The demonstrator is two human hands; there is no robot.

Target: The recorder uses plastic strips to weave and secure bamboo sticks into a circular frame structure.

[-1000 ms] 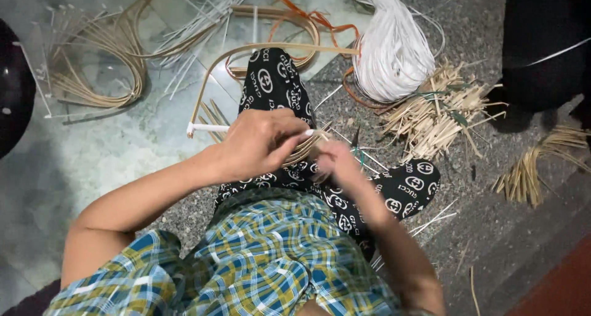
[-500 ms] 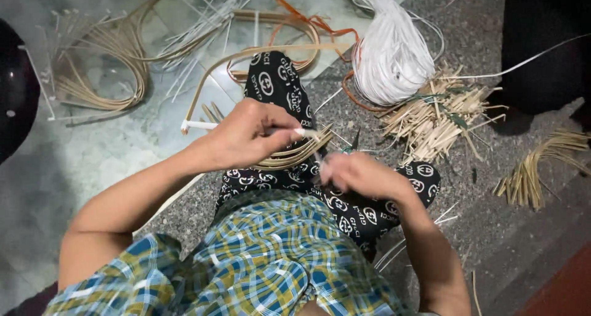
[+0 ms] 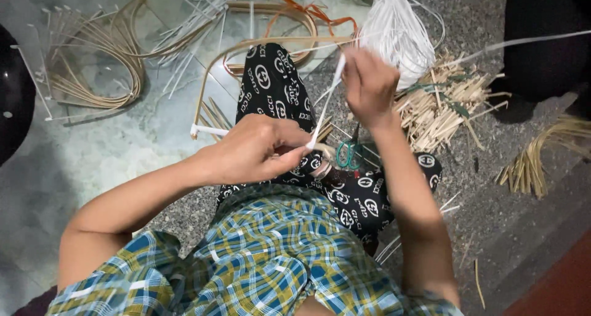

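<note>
Strip [image 3: 325, 103]: white, plain.
Bundle of strips [image 3: 394, 29]: white.
Trousers [image 3: 277, 88]: black with white ring pattern.
Shirt [image 3: 271, 260]: blue, yellow and white plaid.
Scissors [image 3: 348, 156]: green handles.
Sticks [image 3: 443, 106]: pale tan.
Floor [image 3: 123, 149]: mottled grey.

No packages, labels, signs or screens anywhere in view.
</note>
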